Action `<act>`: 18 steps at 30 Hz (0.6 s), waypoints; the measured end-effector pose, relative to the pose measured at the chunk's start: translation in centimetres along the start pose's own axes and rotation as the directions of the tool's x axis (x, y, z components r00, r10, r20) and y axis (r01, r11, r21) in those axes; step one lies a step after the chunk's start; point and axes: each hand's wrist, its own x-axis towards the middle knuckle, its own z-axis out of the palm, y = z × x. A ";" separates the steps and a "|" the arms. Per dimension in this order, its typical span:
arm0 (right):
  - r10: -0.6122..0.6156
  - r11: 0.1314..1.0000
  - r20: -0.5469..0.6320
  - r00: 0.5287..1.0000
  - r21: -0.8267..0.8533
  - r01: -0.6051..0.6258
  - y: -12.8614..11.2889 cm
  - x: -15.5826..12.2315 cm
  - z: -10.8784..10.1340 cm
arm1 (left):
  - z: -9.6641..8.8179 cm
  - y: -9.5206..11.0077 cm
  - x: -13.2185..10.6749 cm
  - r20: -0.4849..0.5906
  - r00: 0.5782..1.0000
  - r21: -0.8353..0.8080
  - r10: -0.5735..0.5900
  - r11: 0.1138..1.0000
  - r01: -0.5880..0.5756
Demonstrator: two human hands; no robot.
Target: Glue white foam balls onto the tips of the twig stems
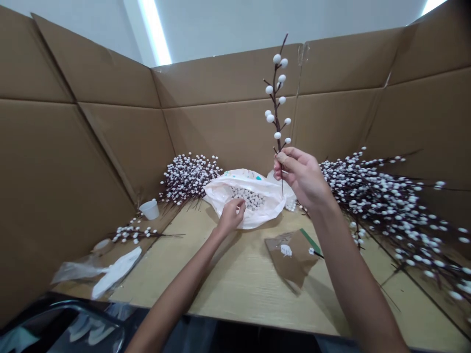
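My right hand (303,174) pinches the lower stem of an artificial berry branch (277,108), holding it upright above the table. White berries sit on several of its brown twigs, while a few twig tips are bare. At the front rim of an open white plastic bag (270,212) is my left hand (232,215), its fingers curled together. Loose white berries (250,198) fill the middle of the bag. Whether a berry is between the left fingertips is too small to make out. Nearer me lies a brown cardboard piece (290,264) with a white smear on it.
Bundles of berry branches lie at the back left (189,179) and along the right (379,196). A white plastic cup (149,209), a few loose branches (134,233) and a white glue-like bottle or packet (116,272) are at left. Cardboard walls (228,78) enclose the table (176,274).
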 end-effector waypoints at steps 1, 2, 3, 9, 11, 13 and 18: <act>-0.006 1.000 0.010 1.000 -0.011 0.006 -0.2 0.0 -0.2 | 0.3 -0.3 0.7 0.044 0.999 0.029 0.006 1.000 -0.008; -0.019 1.000 0.016 1.000 -0.023 0.020 -0.3 0.0 -0.4 | 0.7 -0.5 1.5 0.083 0.996 0.054 0.009 0.998 -0.013; -0.037 0.999 0.018 0.999 -0.035 0.037 -0.4 0.0 -0.6 | 1.2 -0.7 2.2 0.115 0.993 0.075 0.008 0.997 -0.016; -0.128 0.988 -0.055 0.990 -0.090 0.123 -0.6 0.3 -1.6 | 4.2 -1.6 4.5 0.183 0.982 0.116 -0.049 0.993 0.028; -0.131 0.989 -0.069 0.989 -0.081 0.125 -0.6 0.4 -1.8 | 5.0 -1.8 4.7 0.186 0.980 0.106 -0.072 0.993 0.053; -0.127 0.990 -0.078 0.989 -0.076 0.121 -0.6 0.6 -1.9 | 5.8 -1.9 4.8 0.180 0.979 0.097 -0.091 0.993 0.075; -0.107 0.993 -0.055 0.993 -0.064 0.103 -1.1 0.7 -1.7 | 7.2 -1.7 5.4 0.156 0.982 0.129 -0.110 0.988 0.090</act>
